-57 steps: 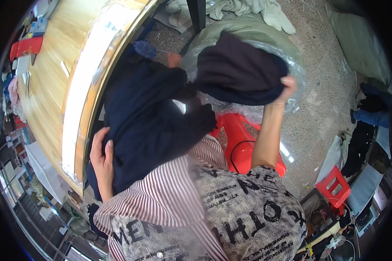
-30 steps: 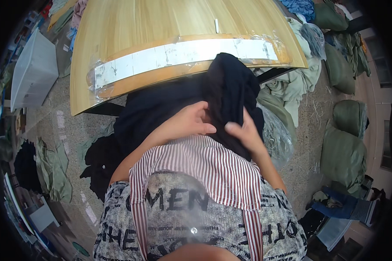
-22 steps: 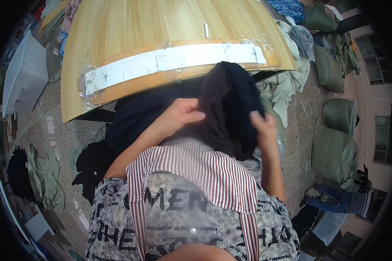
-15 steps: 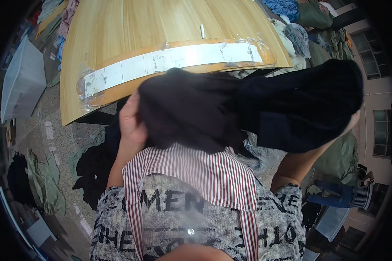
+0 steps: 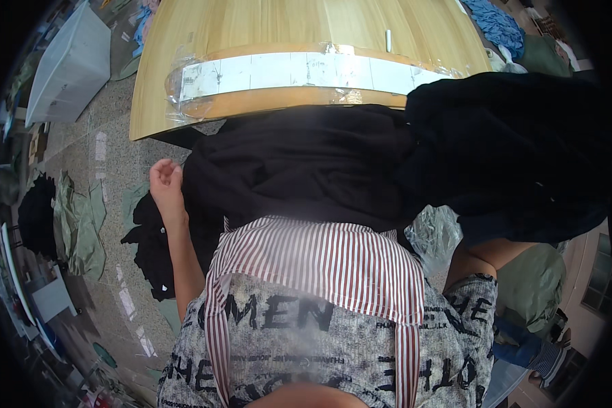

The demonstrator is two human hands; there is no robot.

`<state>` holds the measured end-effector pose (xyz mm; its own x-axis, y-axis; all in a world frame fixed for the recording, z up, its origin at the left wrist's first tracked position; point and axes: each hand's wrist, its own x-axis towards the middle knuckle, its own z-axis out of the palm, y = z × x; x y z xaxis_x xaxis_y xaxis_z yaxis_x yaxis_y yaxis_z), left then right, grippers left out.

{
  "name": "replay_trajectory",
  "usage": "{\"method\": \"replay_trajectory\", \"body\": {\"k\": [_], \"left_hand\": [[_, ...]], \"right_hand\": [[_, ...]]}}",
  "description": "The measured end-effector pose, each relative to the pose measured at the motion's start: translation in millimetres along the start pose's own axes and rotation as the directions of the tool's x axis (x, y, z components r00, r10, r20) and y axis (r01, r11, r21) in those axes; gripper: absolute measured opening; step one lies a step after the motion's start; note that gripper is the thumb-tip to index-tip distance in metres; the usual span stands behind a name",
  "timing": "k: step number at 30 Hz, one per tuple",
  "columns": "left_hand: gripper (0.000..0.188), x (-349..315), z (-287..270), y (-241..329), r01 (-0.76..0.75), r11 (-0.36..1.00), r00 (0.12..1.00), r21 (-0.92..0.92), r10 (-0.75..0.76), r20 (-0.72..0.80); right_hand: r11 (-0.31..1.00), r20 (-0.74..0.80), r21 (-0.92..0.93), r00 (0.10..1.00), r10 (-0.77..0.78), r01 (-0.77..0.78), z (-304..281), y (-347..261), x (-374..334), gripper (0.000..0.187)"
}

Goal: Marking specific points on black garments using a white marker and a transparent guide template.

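A large black garment (image 5: 306,160) stretches across in front of my body, just below the table edge. Its right part, a darker navy-black section (image 5: 510,149), hangs raised over my right arm and reaches the picture's right rim. My left hand (image 5: 166,178) is beside the garment's left edge, its fingers loosely curled and no cloth visible in them. My right forearm (image 5: 486,257) goes up under the dark cloth, which hides that hand and its fingers.
Ahead stands a wood-topped table (image 5: 285,27) with a taped white strip (image 5: 272,73) and a small white stick (image 5: 388,41). A white bin (image 5: 71,64) stands left. Green cloth (image 5: 78,231) and black cloth (image 5: 156,251) lie on the floor; a green bundle (image 5: 530,285) is at right.
The black garment has spread wider and its dark section has swung further right. My left hand has come off the cloth and moved left and down. The view has turned somewhat left.
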<state>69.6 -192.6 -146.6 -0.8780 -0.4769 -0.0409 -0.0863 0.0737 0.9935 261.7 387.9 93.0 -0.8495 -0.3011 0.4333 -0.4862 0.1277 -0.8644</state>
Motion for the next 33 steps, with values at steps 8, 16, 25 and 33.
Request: {"method": "replay_trajectory", "body": {"k": [8,16,25,33], "left_hand": [[0.033,-12,98,123,0.008,0.89,0.824,-0.455,0.252,0.507],[0.056,-8,103,85,0.363,0.924,0.593,-0.121,-0.129,0.795],[0.026,-21,52,90,-0.096,0.864,0.765,0.494,-0.254,0.592],[0.029,21,95,175,0.223,0.888,0.882,-0.401,-0.008,0.472]], "right_hand": [[1.0,0.473,-0.002,0.881,-0.009,0.011,187,74,250,0.055],[0.462,0.067,-0.882,0.995,-0.072,0.092,83,283,290,0.04],[0.295,0.351,-0.906,0.929,0.122,0.303,36,337,331,0.029],[0.843,-0.157,0.393,0.876,0.456,-0.368,69,286,297,0.019]]}}
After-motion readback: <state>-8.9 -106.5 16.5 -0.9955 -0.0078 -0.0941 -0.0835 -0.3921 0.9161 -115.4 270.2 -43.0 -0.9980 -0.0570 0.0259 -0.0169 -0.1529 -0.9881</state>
